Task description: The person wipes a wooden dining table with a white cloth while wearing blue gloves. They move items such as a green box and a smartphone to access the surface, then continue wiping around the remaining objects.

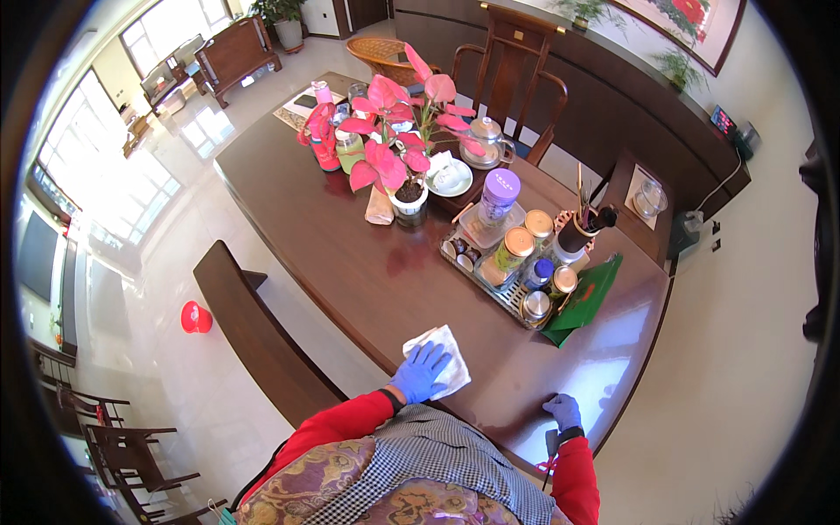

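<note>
My left hand point(420, 373), in a blue glove, lies flat with its fingers spread on a folded white cloth point(453, 374). The cloth rests on the dark brown wooden table point(367, 282) near its front edge. Farther right, my right hand point(564, 413), also gloved in blue, is curled at the table's near right end, and nothing shows in its fingers. A slatted tray point(508, 300) beyond my hands carries lidded jars, small cups and a purple-lidded canister point(499, 197). Beside the tray stands a green paper bag point(584, 302).
A potted plant with pink leaves point(410, 203), a rolled cloth point(379, 207), a glass teapot point(487, 141) and a red bottle carrier point(323, 144) stand farther along the table. Left of it are a wooden bench point(262, 335) and a red bucket point(196, 317). Behind is a wooden armchair point(512, 79).
</note>
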{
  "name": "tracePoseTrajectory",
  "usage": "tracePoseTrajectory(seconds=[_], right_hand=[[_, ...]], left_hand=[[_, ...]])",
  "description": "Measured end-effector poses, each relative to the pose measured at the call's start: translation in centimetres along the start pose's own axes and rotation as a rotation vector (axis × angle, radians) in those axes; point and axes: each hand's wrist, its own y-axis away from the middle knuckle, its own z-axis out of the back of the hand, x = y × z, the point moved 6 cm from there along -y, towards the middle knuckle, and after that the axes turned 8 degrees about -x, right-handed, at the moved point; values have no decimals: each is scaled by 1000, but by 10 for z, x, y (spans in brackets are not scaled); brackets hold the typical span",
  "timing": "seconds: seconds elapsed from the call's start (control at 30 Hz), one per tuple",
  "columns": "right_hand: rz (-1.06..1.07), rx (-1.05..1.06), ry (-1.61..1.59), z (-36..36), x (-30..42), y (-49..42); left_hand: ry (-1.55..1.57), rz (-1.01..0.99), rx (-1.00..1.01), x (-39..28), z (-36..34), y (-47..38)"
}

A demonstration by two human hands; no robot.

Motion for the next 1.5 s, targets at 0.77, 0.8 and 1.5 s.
tracePoseTrajectory(seconds=[0.77, 0.8, 1.5], right_hand=[[140, -132, -93, -89, 123, 33], [84, -82, -104, -103, 130, 32], [-166, -58, -52, -109, 132, 24]], left_hand=[[-44, 541, 0, 264, 39, -69], [-45, 529, 4, 271, 41, -78], [-5, 184, 28, 284, 48, -122]])
